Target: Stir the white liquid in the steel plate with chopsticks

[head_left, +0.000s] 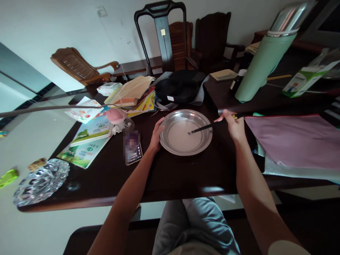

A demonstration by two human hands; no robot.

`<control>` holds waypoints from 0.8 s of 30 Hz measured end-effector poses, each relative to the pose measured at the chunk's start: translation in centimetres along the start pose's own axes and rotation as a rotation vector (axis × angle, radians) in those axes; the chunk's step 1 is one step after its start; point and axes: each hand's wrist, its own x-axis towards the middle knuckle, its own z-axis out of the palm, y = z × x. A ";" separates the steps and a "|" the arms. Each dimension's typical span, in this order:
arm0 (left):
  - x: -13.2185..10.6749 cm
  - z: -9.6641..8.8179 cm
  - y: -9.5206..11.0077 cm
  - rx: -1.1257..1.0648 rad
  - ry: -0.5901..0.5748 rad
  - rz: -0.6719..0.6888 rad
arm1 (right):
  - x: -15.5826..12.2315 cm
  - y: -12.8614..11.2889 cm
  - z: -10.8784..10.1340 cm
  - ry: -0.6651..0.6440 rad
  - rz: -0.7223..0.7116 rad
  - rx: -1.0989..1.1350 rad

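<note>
A round, shallow metal basin (186,150) sits on the dark table in front of me. Its bottom looks pale and whitish; I cannot tell whether that is a filling or bare metal. My left hand (157,136) grips the basin's left rim, fingers along the outside. In my right hand (231,124), to the right of the basin, is a pair of black chopsticks (208,125) with gold-coloured marks near the top. They slant down to the left over the rim, their tips over the middle of the basin.
A phone (133,148) lies left of my left hand, near booklets (90,136) and a pink-topped object (116,116). A glass dish (44,180) stands by the left edge. Behind the basin is a black bag (180,86). A green thermos (265,63) and pink pouch (294,140) are rightward.
</note>
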 end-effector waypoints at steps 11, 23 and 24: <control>-0.1 0.1 0.2 -0.008 0.008 -0.015 | -0.1 0.2 0.4 -0.086 -0.039 -0.036; 0.0 0.1 0.1 -0.028 0.017 -0.030 | -0.1 -0.1 0.8 -0.124 -0.039 -0.050; 0.0 0.1 0.1 -0.028 0.015 -0.032 | 0.0 0.0 0.5 -0.073 -0.032 -0.037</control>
